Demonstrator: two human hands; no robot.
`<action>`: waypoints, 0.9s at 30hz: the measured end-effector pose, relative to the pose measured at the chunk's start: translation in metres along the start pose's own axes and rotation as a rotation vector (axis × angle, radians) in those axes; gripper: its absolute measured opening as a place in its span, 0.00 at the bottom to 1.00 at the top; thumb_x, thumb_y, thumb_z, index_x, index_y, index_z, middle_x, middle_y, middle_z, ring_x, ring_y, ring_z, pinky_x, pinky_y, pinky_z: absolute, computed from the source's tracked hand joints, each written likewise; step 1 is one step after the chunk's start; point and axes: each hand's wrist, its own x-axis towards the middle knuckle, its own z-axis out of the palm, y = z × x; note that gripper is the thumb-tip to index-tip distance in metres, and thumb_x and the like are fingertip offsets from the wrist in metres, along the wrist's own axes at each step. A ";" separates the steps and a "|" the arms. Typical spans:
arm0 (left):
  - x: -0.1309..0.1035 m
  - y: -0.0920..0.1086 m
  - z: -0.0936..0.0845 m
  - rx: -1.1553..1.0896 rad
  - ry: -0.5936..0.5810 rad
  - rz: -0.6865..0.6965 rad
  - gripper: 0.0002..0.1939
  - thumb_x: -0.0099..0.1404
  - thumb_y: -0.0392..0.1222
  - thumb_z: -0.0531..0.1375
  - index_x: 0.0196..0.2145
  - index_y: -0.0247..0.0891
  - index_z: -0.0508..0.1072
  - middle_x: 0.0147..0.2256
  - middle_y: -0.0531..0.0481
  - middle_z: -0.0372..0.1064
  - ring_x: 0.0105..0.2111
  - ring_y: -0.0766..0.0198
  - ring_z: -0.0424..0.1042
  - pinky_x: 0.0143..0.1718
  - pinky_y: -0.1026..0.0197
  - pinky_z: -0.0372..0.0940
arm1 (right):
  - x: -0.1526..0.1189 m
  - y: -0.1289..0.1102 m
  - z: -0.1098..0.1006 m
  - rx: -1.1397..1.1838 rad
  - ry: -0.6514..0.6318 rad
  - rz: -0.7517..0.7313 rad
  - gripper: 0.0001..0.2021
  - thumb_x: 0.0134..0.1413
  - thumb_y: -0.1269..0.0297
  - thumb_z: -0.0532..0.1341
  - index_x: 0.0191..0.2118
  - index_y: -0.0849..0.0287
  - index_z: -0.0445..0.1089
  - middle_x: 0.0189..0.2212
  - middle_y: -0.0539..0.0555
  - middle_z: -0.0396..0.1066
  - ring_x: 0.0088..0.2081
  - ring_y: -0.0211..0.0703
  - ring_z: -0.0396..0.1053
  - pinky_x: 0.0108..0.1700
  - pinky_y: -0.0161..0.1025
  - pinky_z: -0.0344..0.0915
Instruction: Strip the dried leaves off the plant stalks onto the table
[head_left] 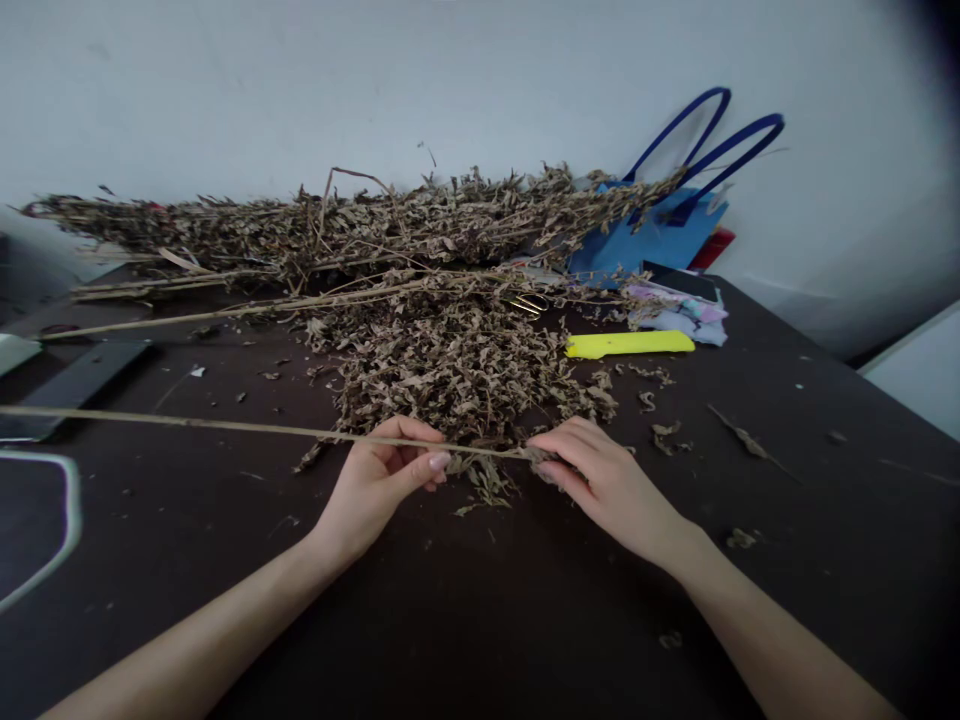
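A long, thin dried plant stem (247, 427) runs from the left edge across to my hands at the middle of the table. My left hand (386, 475) pinches it between thumb and fingers. Around its right end, where dried leaves cling, the fingers of my right hand (600, 475) are closed; the fingertips partly hide those leaves. Just beyond both hands spreads a heap of dry, curled brown leaves (442, 370). A small tuft of greener leaves (486, 480) lies between my hands, beneath the stem.
Against the wall lies a big bundle of dried stalks (420, 225), with a blue bag (645, 240) at its right. A yellow-handled tool (630, 344), gold scissors (529, 304) and a dark phone (681, 281) on cloth sit nearby. At left are a dark flat slab (82, 380) and white cable (73, 500).
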 end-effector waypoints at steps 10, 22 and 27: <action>-0.009 -0.003 0.013 0.103 -0.130 0.023 0.05 0.62 0.38 0.58 0.31 0.34 0.70 0.31 0.49 0.69 0.29 0.67 0.70 0.32 0.65 0.66 | -0.002 -0.017 0.007 0.208 -0.100 0.040 0.12 0.59 0.67 0.53 0.49 0.54 0.62 0.41 0.53 0.67 0.43 0.39 0.64 0.45 0.39 0.64; -0.002 -0.002 0.006 0.162 0.051 0.039 0.07 0.62 0.39 0.57 0.31 0.33 0.72 0.30 0.48 0.68 0.29 0.66 0.71 0.33 0.64 0.68 | -0.004 0.013 -0.019 -0.104 0.057 0.094 0.10 0.62 0.65 0.49 0.41 0.57 0.66 0.36 0.53 0.69 0.35 0.40 0.67 0.37 0.37 0.63; -0.001 -0.001 0.004 0.126 0.107 0.045 0.06 0.62 0.40 0.57 0.33 0.33 0.70 0.29 0.49 0.70 0.29 0.66 0.71 0.33 0.63 0.68 | -0.005 0.018 -0.023 -0.142 -0.008 0.097 0.09 0.61 0.64 0.50 0.39 0.56 0.67 0.35 0.51 0.69 0.32 0.37 0.67 0.34 0.35 0.62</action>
